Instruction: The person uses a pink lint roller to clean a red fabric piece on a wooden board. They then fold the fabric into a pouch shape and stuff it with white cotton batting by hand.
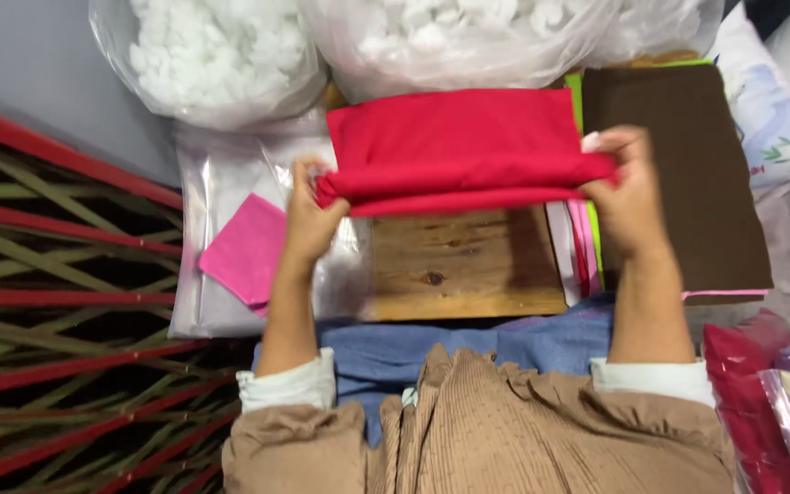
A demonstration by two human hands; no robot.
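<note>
A red cloth (454,146) is held folded over a wooden desk (464,265), its near folded edge raised above the wood. The left end of that edge is pinched by the left hand (308,215), closed on the fabric; the right end is gripped by the right hand (628,197), fingers curled over it. A pink cloth (244,247) is seen in a clear bag (212,183) to the left. Bags of white stuffing (221,55) lie beyond, and a brown board (688,165) to the right.

Head camera looks straight down, close above the lap.
</note>
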